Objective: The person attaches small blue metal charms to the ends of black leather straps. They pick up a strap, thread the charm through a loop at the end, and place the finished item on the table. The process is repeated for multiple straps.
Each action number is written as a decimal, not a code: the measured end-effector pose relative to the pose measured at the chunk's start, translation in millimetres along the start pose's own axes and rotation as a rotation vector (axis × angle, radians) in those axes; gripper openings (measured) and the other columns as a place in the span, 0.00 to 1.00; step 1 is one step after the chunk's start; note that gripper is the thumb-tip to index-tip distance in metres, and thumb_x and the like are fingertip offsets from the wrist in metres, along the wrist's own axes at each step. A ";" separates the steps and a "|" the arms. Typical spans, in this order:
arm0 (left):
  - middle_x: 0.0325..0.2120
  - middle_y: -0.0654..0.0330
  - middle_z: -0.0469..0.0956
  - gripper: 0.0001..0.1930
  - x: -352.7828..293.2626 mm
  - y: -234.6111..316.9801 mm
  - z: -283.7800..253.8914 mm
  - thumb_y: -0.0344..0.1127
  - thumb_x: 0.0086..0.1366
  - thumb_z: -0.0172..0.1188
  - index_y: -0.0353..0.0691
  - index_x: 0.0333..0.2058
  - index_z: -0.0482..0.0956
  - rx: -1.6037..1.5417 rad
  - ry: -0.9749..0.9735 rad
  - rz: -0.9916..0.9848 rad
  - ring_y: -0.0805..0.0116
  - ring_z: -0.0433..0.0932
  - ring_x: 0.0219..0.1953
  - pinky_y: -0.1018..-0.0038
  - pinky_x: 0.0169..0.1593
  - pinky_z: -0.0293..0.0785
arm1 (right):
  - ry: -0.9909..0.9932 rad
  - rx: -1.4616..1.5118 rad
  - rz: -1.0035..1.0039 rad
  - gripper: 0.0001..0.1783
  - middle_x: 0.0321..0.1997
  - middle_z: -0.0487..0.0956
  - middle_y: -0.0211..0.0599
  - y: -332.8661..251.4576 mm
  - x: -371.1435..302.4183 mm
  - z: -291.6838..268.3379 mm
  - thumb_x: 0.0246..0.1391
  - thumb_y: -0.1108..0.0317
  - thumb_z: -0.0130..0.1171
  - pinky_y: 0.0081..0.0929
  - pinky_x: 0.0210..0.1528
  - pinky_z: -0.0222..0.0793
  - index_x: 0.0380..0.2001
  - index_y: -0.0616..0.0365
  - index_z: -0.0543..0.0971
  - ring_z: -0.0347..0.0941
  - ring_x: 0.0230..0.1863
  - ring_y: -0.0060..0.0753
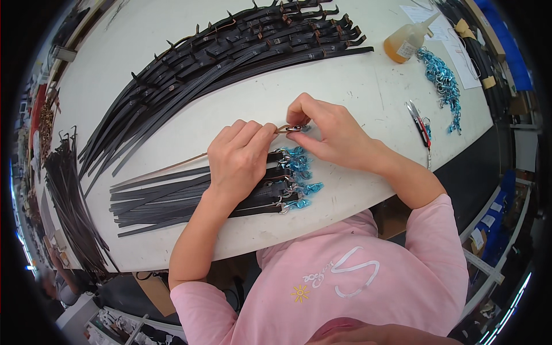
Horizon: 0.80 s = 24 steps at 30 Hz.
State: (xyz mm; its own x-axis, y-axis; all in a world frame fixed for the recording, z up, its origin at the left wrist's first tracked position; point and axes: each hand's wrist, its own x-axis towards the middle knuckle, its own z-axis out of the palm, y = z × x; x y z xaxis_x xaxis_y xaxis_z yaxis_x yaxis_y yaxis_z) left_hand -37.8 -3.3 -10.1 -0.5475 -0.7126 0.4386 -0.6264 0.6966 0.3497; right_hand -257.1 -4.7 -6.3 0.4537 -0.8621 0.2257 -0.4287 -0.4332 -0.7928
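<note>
My left hand [240, 156] is closed on the end of a thin strap [167, 168], whose brown edge faces up and whose tail runs off to the left. At that end my right hand [333, 131] pinches a small metal clasp [295, 129] between thumb and forefinger. A bit of blue wrapping shows beside the clasp; the fingers hide the rest. Beneath my left hand lies a row of black straps [155, 198]. Metal rings and hooks in blue plastic film [299, 164] sit at their right ends.
Many black straps with upturned loops [230, 49] spread across the back of the white table [345, 213]. More straps [72, 201] hang at the left edge. To the right are a glue bottle [405, 43], a heap of blue-wrapped hooks [441, 80] and red-and-black snips [421, 126].
</note>
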 end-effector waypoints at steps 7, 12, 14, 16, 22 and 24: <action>0.29 0.61 0.78 0.11 5.3 2.7 -4.1 0.30 0.57 0.69 0.41 0.40 0.83 -0.129 -0.061 -0.151 0.66 0.77 0.30 0.70 0.36 0.70 | -0.124 0.215 0.239 0.08 0.28 0.78 0.30 8.2 6.0 -6.1 0.63 0.66 0.60 0.24 0.33 0.72 0.37 0.61 0.78 0.75 0.29 0.23; 0.29 0.61 0.77 0.10 0.2 -5.4 3.5 0.30 0.59 0.68 0.42 0.41 0.83 -0.190 0.040 -0.143 0.65 0.77 0.24 0.71 0.29 0.73 | -0.299 0.689 0.584 0.18 0.24 0.72 0.23 15.9 15.2 -12.3 0.70 0.54 0.53 0.18 0.26 0.70 0.37 0.59 0.80 0.69 0.22 0.16; 0.28 0.61 0.77 0.10 0.1 -4.9 3.2 0.31 0.60 0.68 0.42 0.41 0.83 -0.236 0.019 -0.176 0.66 0.77 0.23 0.72 0.28 0.73 | -0.310 0.657 0.554 0.19 0.24 0.72 0.23 18.3 13.9 -12.0 0.70 0.54 0.53 0.17 0.26 0.71 0.38 0.60 0.80 0.69 0.22 0.16; 0.28 0.61 0.77 0.09 -0.8 -5.9 5.0 0.31 0.61 0.68 0.42 0.41 0.84 -0.258 0.025 -0.187 0.68 0.76 0.21 0.73 0.27 0.73 | -0.326 0.654 0.543 0.18 0.24 0.72 0.23 21.5 14.0 -13.6 0.69 0.55 0.54 0.17 0.26 0.71 0.41 0.60 0.80 0.69 0.23 0.15; 0.28 0.61 0.77 0.09 -2.9 -8.4 6.0 0.31 0.60 0.69 0.42 0.40 0.84 -0.233 0.015 -0.227 0.68 0.75 0.21 0.74 0.27 0.72 | -0.291 0.478 0.475 0.16 0.29 0.75 0.27 25.7 15.6 -12.0 0.67 0.59 0.57 0.17 0.28 0.73 0.45 0.63 0.80 0.72 0.30 0.16; 0.28 0.61 0.78 0.09 -3.4 -10.5 10.4 0.30 0.60 0.68 0.42 0.41 0.84 -0.257 0.030 -0.236 0.69 0.75 0.21 0.75 0.27 0.72 | -0.269 0.436 0.440 0.16 0.31 0.77 0.29 27.1 14.5 -11.9 0.67 0.60 0.57 0.17 0.28 0.74 0.45 0.64 0.79 0.73 0.31 0.18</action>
State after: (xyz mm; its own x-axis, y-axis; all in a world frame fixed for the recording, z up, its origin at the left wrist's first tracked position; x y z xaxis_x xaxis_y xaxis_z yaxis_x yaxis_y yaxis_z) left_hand -35.2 -9.1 -23.8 -0.3852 -0.8564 0.3439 -0.5718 0.5140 0.6394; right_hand -271.5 -32.1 -17.8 0.5121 -0.8139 -0.2744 -0.2895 0.1372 -0.9473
